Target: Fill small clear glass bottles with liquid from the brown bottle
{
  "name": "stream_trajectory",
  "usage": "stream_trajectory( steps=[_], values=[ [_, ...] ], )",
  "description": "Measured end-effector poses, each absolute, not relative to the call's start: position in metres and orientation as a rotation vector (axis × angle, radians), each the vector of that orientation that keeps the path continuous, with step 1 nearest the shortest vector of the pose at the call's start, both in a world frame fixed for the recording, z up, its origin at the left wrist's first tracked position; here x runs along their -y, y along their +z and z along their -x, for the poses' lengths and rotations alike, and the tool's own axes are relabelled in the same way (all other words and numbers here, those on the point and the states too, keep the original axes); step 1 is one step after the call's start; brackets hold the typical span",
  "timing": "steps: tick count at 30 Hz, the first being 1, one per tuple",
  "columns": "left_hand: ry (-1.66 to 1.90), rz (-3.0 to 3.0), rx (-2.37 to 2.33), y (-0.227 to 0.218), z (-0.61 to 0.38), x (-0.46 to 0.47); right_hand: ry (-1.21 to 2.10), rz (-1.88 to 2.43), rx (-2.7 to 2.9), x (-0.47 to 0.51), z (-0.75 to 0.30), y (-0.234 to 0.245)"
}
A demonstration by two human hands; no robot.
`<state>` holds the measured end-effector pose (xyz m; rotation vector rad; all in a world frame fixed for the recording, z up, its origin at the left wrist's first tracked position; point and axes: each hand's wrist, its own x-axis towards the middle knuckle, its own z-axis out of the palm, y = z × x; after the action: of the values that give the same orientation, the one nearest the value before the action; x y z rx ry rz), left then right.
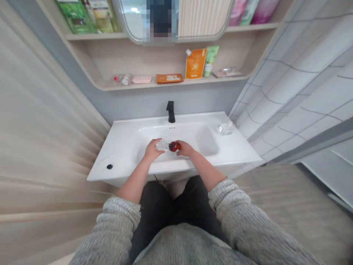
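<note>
Over the sink [208, 138], my left hand [151, 150] is closed around a small clear bottle [161, 145]. My right hand [185, 148] grips a reddish-brown bottle [174, 146], which is tipped on its side with its dark neck toward the clear one. The two mouths meet or nearly meet; I cannot tell whether they touch. Whether liquid passes between them is too small to see. A round black cap [109, 166] lies on the left side of the white counter [103, 156].
A black faucet [171, 112] stands behind the basin. Crumpled clear plastic [225, 129] rests on the counter's right side. Above, the shelf [104, 87] bears an orange pouch [195, 64], a green tube [211, 60], a pink soap-like bar [141, 80] and small bottles [126, 80].
</note>
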<state>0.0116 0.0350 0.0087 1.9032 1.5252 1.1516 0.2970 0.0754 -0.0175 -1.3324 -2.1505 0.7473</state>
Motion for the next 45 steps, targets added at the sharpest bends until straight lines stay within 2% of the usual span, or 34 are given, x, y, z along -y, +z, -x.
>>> stream_trajectory(
  steps=[45],
  values=[
    [1.097, -1.954, -1.528, 0.029, -0.012, -0.034, 0.655, 1.281, 2.154, -0.078, -0.297, -0.019]
  ],
)
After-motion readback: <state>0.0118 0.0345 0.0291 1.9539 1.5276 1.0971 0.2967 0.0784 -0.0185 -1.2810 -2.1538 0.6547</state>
